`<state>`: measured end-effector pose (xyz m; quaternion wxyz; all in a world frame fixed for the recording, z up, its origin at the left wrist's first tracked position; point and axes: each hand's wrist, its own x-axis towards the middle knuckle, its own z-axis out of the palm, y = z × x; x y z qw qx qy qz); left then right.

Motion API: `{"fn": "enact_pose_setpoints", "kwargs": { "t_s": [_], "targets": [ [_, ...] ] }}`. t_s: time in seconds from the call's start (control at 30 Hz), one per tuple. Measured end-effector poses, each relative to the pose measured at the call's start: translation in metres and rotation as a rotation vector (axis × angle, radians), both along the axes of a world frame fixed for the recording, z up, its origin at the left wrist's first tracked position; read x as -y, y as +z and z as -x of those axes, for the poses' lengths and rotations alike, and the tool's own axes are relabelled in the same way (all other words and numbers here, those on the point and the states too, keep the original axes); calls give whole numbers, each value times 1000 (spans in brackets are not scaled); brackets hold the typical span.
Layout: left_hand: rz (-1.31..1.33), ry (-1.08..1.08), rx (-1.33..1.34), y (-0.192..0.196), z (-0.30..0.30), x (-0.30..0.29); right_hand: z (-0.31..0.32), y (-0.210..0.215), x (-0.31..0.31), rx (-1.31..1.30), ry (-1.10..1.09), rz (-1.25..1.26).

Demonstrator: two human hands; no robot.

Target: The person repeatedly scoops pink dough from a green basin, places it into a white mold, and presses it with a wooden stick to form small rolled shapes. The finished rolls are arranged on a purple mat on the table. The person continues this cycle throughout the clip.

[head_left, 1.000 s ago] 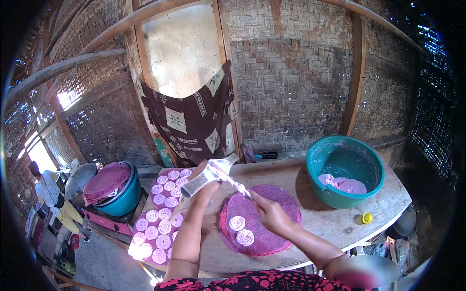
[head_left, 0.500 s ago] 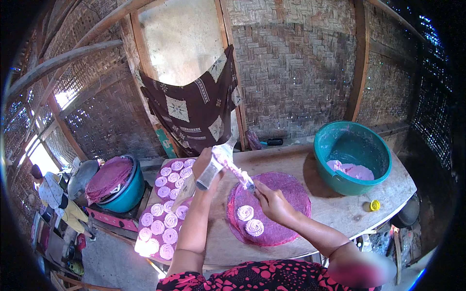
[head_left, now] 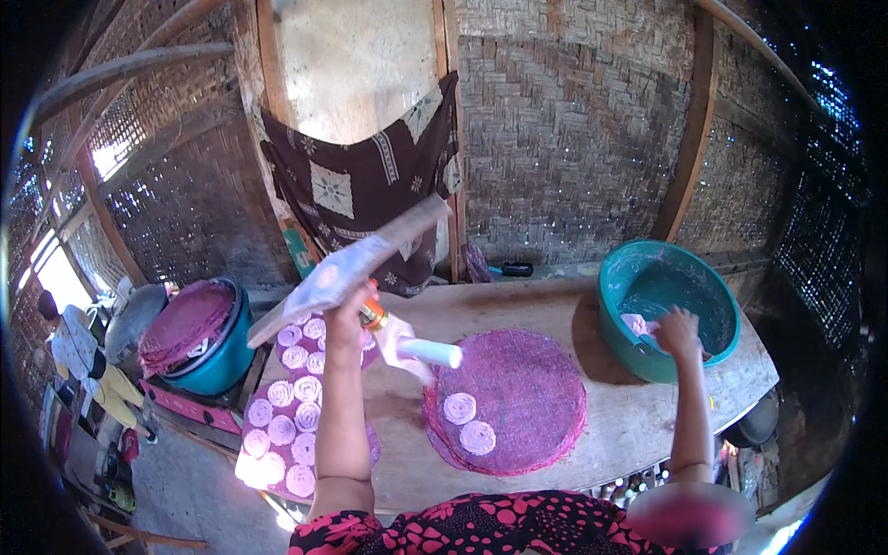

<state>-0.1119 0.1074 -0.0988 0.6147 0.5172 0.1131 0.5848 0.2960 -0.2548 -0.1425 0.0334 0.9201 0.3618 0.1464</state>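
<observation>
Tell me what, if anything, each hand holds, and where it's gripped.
Left hand: long-barred tool, near its orange band. Right hand, at the teal tub: cannot tell.

The table is matt wood; the green basin, smooth plastic with a slight gloss. The pink rounds look rough and matt — the spirals on them ridged. The drape is cloth, the wall coarse weave — the pale tube looks smooth.
</observation>
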Motion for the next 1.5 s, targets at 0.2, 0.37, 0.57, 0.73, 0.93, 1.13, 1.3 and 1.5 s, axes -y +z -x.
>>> {"fn": "enact_pose_setpoints", "kwargs": {
  "t_s": [0.2, 0.37, 0.57, 0.73, 0.93, 1.13, 1.3, 1.5],
  "targets": [
    [307, -898, 552, -8, -54, 39, 182, -22, -130, -2326, 687, -581],
    [538, -797, 489, -49, -63, 50, 246, -44, -141, -3063, 736, -762],
    [-677, 541, -835, -82, -11, 43, 205, 18, -101, -2197, 713, -1159],
    [-737, 32, -912, -72, 9, 95, 206, 58, -86, -1459, 982, -960],
    [-849, -211, -1284, -39, 3, 123, 213, 73, -87, -862, 1247, -620],
    [-813, -613, -1158, -67, -12, 148, 219, 60, -74, -715, 1317, -298],
    [-486, -852, -770, -88, -15, 167, 223, 28, -77, -767, 1285, -223],
    [-409, -935, -1154, -47, -6, 129, 165, 13, -81, -2350, 769, 299]
  ]
}}
